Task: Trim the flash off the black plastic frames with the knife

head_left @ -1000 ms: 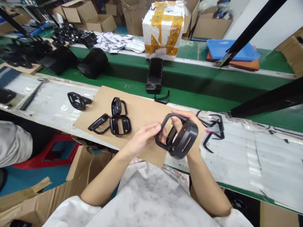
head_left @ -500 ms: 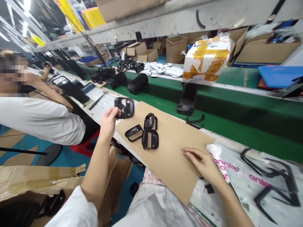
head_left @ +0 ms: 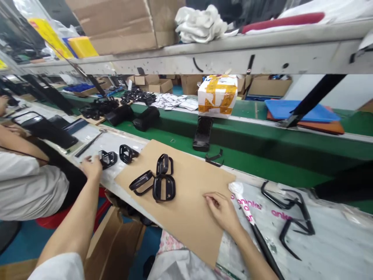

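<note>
My left hand (head_left: 92,168) is closed on the near edge of a black plastic frame (head_left: 110,159), low over the grey bench top at left. Close by, to its right, a similar black frame (head_left: 126,154) rests near the cardboard's corner. A cardboard sheet (head_left: 186,217) bears three more: a tilted frame (head_left: 141,181), one standing behind (head_left: 163,165), and one with a slotted face (head_left: 164,187) nearest me. My right hand (head_left: 220,210) rests on the sheet's right part, fingers loosely curled together, with nothing visible in them.
A white-headed mallet (head_left: 236,189) and black bent brackets (head_left: 303,214) lie at right. Behind runs a green conveyor (head_left: 180,136) with a black tray-like part (head_left: 203,134). A taped white box (head_left: 218,95) sits under the overhead shelf (head_left: 163,60). A co-worker's sleeve (head_left: 37,182) is at left.
My left hand has carried the black frame left and down to the bench top. My view has turned right, bringing more of the bench's right side in. The right hand stays over the cardboard.
</note>
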Tool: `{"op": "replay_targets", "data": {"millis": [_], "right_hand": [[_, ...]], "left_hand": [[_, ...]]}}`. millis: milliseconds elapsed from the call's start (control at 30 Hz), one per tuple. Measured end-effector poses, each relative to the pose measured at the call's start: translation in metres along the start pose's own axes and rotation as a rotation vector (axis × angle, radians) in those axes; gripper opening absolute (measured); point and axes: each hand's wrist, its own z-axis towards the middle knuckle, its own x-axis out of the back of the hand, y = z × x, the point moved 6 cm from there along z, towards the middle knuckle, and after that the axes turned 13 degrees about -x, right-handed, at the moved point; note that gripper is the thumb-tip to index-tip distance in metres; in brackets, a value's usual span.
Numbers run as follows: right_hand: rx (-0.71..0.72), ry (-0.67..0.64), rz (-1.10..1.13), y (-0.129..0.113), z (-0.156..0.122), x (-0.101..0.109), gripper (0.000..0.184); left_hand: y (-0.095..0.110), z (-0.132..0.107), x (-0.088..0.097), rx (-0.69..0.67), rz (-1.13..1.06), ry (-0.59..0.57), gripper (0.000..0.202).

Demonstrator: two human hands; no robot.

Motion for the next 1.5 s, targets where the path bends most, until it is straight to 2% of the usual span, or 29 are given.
{"op": "replay_targets", "data": {"millis": [67, 133, 167, 233, 300, 367, 433, 500, 567, 700, 767, 833, 900, 1000, 1067, 1167, 1267, 1367, 1433, 1500], "right_hand": [[-0.006, 0.008, 0.008, -0.001, -0.001, 0.0, 0.027], [-0.019, 0.012, 0.016, -0.001, -0.001, 0.0, 0.027], [-0.026, 0.012, 0.022, -0.001, -0.001, 0.0, 0.027], [-0.039, 0.012, 0.036, 0.0, -0.001, 0.001, 0.027], [-0.046, 0.014, 0.05, 0.0, 0.0, 0.001, 0.027], [-0.052, 0.013, 0.062, 0.001, 0.0, 0.002, 0.027], [-0.054, 0.005, 0.08, 0.001, 0.0, 0.003, 0.027], [-0.054, -0.001, 0.101, 0.001, 0.0, 0.004, 0.027], [-0.057, -0.003, 0.116, 0.002, 0.0, 0.005, 0.027], [-0.053, -0.003, 0.124, 0.004, 0.001, 0.004, 0.027], [-0.042, -0.004, 0.132, 0.005, 0.001, 0.003, 0.027], [-0.033, 0.017, 0.157, 0.004, 0.001, 0.003, 0.027], [-0.034, 0.089, 0.189, 0.004, 0.0, 0.009, 0.027], [-0.038, 0.244, 0.212, 0.001, -0.003, 0.021, 0.027], [-0.033, 0.316, 0.202, -0.001, -0.004, 0.028, 0.026], [-0.024, 0.355, 0.184, -0.003, -0.004, 0.031, 0.024], [-0.02, 0.337, 0.193, -0.002, -0.002, 0.029, 0.024], [-0.021, 0.293, 0.178, 0.0, 0.0, 0.024, 0.024], [-0.025, 0.241, 0.136, 0.001, 0.002, 0.02, 0.025], [-0.007, 0.181, 0.083, 0.002, 0.003, 0.015, 0.027]], "left_hand": [[0.011, 0.004, 0.001, 0.021, 0.022, 0.064, 0.023], [0.037, 0.008, -0.006, -0.024, 0.014, 0.008, 0.01], [0.056, 0.008, -0.014, -0.083, -0.001, -0.081, 0.002], [0.108, -0.002, -0.036, -0.258, -0.075, -0.366, 0.018], [0.171, -0.028, -0.056, -0.497, -0.205, -0.633, 0.031], [0.229, -0.064, -0.075, -0.687, -0.297, -0.825, 0.038], [0.277, -0.104, -0.095, -0.883, -0.33, -0.985, 0.038], [0.314, -0.142, -0.116, -1.104, -0.288, -1.071, 0.035], [0.336, -0.172, -0.139, -1.242, -0.155, -1.089, 0.04], [0.353, -0.206, -0.18, -1.321, 0.091, -1.13, 0.044], [0.357, -0.213, -0.19, -1.322, 0.141, -1.135, 0.037], [0.36, -0.213, -0.19, -1.311, 0.133, -1.111, 0.03], [0.361, -0.212, -0.181, -1.301, 0.077, -1.08, 0.027], [0.355, -0.215, -0.157, -1.298, -0.084, -1.078, 0.021], [0.347, -0.225, -0.138, -1.315, -0.222, -1.149, 0.015], [0.333, -0.244, -0.114, -1.323, -0.349, -1.309, 0.011], [0.331, -0.249, -0.104, -1.283, -0.385, -1.378, 0.018], [0.341, -0.234, -0.116, -1.225, -0.361, -1.285, 0.028], [0.351, -0.222, -0.136, -1.201, -0.275, -1.191, 0.031], [0.359, -0.216, -0.16, -1.189, -0.125, -1.148, 0.039]]}}
